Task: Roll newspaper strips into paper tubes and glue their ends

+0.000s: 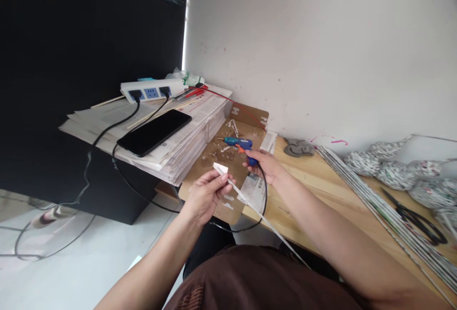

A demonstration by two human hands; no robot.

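The left hand (209,193) pinches a paper stick (264,218) in the frame's middle, rolled along its length but still flat at the tip (221,168), and the right hand (267,165) holds a glue gun (237,143) just above.

Left of centre, a phone (154,132) lies on a newspaper stack (200,115), a power strip (152,92) with 2 plugs (136,95) behind it. At mid-frame, right of the stack, a cardboard sheet (200,184) lies beneath a glue gun (238,143). In the frame's lower right, scissors (403,212) lie on the table (303,181) between paper rods (378,205) and woven pieces (395,175).
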